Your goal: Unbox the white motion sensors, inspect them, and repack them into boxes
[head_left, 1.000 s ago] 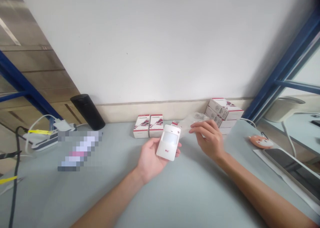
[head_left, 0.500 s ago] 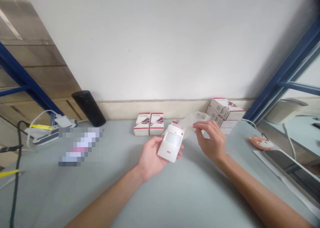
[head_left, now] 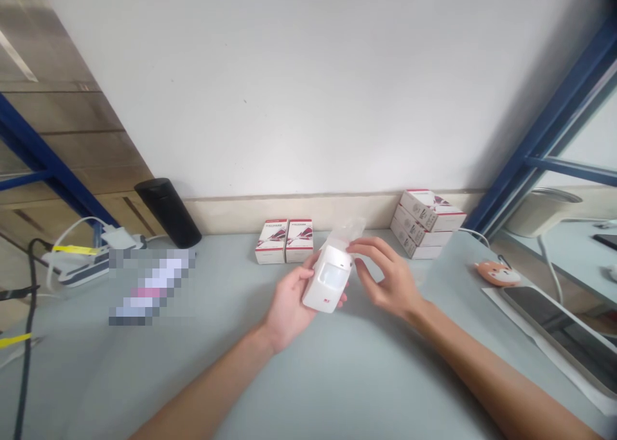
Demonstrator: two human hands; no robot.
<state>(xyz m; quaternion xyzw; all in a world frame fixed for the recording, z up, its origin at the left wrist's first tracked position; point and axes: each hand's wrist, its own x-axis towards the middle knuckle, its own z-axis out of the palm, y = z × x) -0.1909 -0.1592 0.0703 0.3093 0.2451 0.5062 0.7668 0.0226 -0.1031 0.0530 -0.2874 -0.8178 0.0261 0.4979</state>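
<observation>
A white motion sensor with a pale window and a small red logo lies tilted in my left hand, whose thumb and fingers wrap its sides. At the sensor's upper end is a crumpled clear plastic bag; how much of the sensor it covers I cannot tell. My right hand is beside that upper end, its fingertips at the sensor's corner and the bag's lower edge. A gap shows between its thumb and index finger, and the fingers are loosely stretched out.
Two red-and-white boxes stand side by side near the wall. More such boxes are stacked at the back right. A black cylinder, a power strip, a phone and an orange animal-shaped case are also on the grey table.
My right hand has moved left to the sensor's upper end, and its fingers have spread from a pinch on the bag. The bag has shifted left and now rises above the sensor.
</observation>
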